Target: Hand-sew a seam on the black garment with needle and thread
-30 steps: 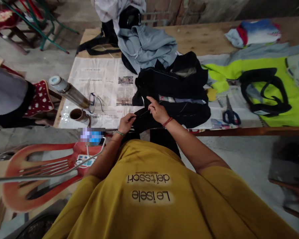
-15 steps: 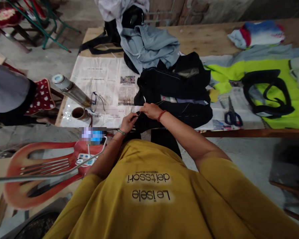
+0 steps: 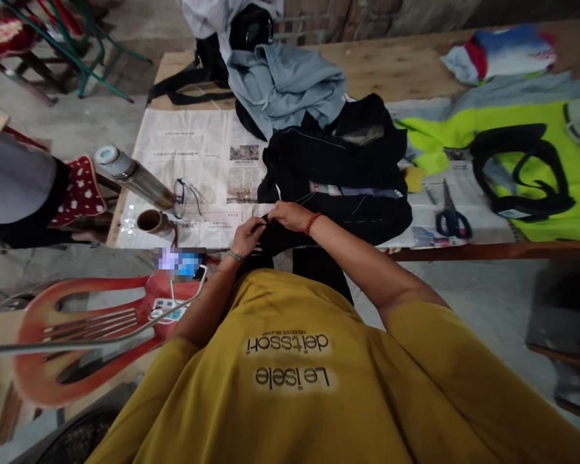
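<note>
A black garment [image 3: 338, 158] with pale stitch lines lies spread at the table's near side. Its left corner is pinched in my left hand [image 3: 245, 238], whose fingers are closed on the cloth. My right hand [image 3: 290, 216] is closed at the same edge, fingertips touching the cloth right beside the left hand. A thin pale thread shows faintly on the garment just above the right hand. Whether a needle sits between the right fingertips is too small to make out.
Left on the newspaper [image 3: 188, 135] are a flask [image 3: 133, 175], a brown cup [image 3: 153, 222] and glasses [image 3: 186, 198]. Right are scissors [image 3: 452, 222], a black strap [image 3: 510, 132] and yellow-green cloth [image 3: 497, 106]. Grey cloth [image 3: 290, 87] lies behind; a red chair [image 3: 33, 341] stands left.
The view has shifted slightly. Both hands stay at the garment's left corner, with the fingers moved only a little. The thread near my right hand shows less clearly now.
</note>
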`<state>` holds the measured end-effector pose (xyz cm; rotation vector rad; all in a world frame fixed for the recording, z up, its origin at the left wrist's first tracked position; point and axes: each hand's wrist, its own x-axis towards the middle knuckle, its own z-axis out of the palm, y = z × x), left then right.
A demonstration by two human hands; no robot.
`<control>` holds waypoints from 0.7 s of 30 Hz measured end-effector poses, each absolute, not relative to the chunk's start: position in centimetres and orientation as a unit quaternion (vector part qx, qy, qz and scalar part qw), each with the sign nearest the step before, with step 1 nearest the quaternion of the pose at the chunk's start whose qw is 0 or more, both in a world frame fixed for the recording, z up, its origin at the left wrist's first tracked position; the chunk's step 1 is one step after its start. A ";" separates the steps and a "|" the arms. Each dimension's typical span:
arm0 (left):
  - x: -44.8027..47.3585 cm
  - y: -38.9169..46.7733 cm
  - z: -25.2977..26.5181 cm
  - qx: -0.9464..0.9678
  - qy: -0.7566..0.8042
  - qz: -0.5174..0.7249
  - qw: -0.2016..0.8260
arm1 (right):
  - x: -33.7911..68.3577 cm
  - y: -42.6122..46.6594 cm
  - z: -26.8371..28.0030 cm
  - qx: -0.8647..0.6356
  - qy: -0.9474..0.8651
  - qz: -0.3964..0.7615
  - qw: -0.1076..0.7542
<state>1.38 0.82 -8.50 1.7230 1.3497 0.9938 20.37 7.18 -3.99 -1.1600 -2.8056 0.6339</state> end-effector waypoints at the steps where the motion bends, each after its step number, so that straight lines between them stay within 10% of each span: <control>1: 1.4 0.8 -8.5 0.669 0.524 0.384 0.361 | 20.3 7.2 -4.1 -0.367 -0.905 0.213 0.029; 14: 1.3 0.7 -9.1 0.692 0.502 0.392 0.339 | 18.6 7.5 -2.3 -0.486 -0.623 0.584 0.185; 21: 1.5 0.5 -9.2 0.697 0.511 0.397 0.308 | 17.5 7.7 -1.9 -0.539 -0.540 0.635 0.121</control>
